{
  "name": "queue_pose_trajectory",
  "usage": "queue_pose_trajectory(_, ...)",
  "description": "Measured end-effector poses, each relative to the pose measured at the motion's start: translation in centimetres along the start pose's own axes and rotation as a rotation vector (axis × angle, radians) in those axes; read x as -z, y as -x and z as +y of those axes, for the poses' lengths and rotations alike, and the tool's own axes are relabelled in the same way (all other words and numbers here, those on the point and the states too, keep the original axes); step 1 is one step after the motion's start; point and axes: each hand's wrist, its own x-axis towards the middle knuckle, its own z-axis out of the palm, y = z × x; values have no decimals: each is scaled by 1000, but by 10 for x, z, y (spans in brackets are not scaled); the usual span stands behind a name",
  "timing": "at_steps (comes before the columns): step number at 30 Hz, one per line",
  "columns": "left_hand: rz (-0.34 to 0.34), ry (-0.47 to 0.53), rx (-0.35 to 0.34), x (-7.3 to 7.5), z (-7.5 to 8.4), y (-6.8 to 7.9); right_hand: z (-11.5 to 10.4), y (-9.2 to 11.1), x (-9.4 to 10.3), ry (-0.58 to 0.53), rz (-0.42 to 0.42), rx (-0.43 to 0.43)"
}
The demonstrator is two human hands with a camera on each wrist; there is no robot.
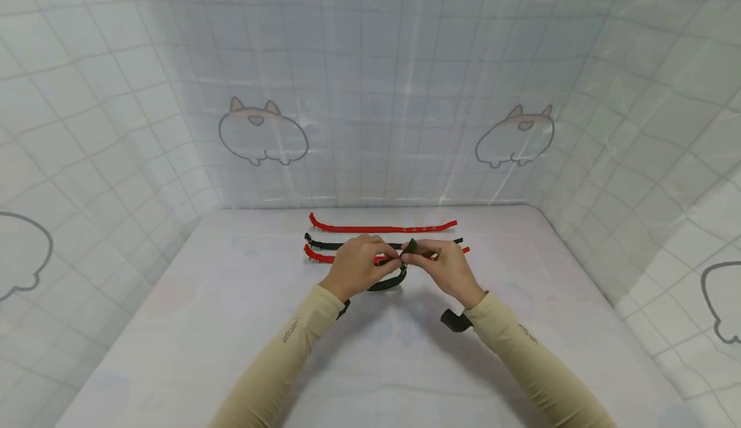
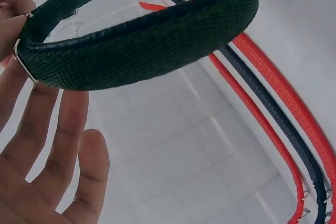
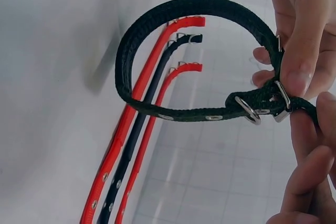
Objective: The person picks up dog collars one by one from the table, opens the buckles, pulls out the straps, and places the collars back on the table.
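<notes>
Between both hands hangs a dark green webbing collar (image 3: 122, 72), bent into a loop, with metal eyelets and a D-ring (image 3: 254, 115). My left hand (image 1: 359, 264) pinches it at the metal buckle (image 3: 284, 96); the ring and little fingers stretch out below in the left wrist view. My right hand (image 1: 447, 268) pinches the strap's tail (image 1: 410, 246), which sticks out past the buckle. The tail passes through the buckle frame in the right wrist view. Part of the buckle is covered by fingertips.
Behind the hands, a red collar (image 1: 370, 229), a black collar (image 1: 327, 246) and another red collar (image 1: 320, 257) lie side by side on the white tabletop (image 1: 231, 325). Their buckle ends point left. Sheeting with a grid print (image 1: 382, 93) stands around the back and sides.
</notes>
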Motion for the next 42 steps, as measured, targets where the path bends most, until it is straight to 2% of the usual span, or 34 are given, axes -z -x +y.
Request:
queue_pose_trajectory(5,-3,11,20,0,2,0,-1,1,1,-16,-9,-20)
queue_pose_trajectory(10,-3,-3,44,0,4,1,0,2,0,-35,-4,-2)
queue_pose_trajectory(18,31,-199,-89,1,9,5,0,2,-2,-5,44,21)
queue_pose_trajectory(21,41,-230,-111,3,12,7,0,1,-3,-11,61,24)
queue_pose_trajectory(25,12,-256,-133,6,14,9,0,2,-4,-1,81,22)
queue_pose_trajectory(30,-17,-244,-179,5,13,10,0,3,-5,14,81,9)
queue_pose_trajectory(34,16,-216,-214,1,9,10,0,3,-5,6,71,30)
queue_pose_trajectory(42,62,-156,-199,2,3,8,-2,3,0,-17,90,101)
